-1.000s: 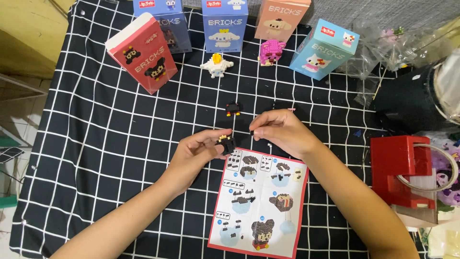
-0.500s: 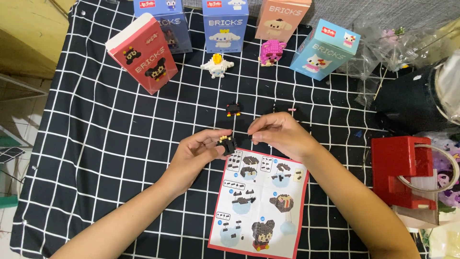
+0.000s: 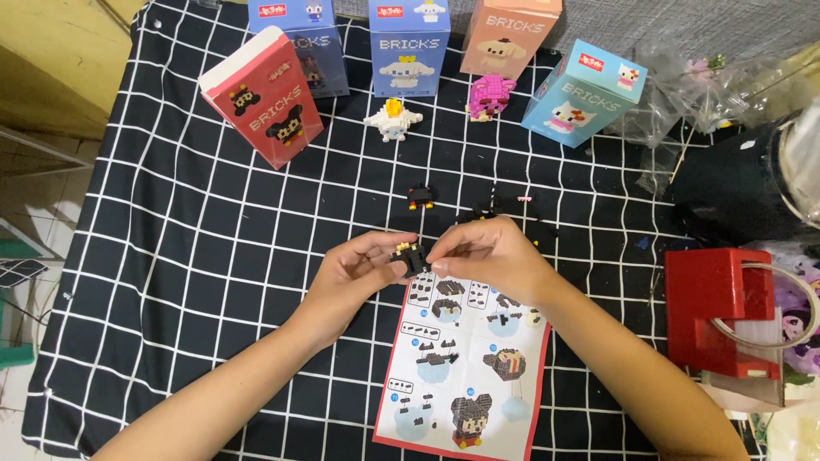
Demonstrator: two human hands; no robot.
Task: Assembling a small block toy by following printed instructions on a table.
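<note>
Both hands meet at the middle of a black cloth with white grid lines. My left hand pinches a small black brick assembly with tiny yellow bits. My right hand has its fingertips on the same piece from the right. Just below the hands lies a pictured instruction sheet with a red border. A small black and red brick part sits on the cloth beyond the hands, and several loose dark bricks lie behind my right hand.
Several brick boxes stand at the far edge: red, two blue, peach, light blue. A white figure and a pink figure stand before them. A red box and clear bags lie right.
My right hand has shifted slightly left and closed in on the black assembly held by my left hand. Nothing else has moved.
</note>
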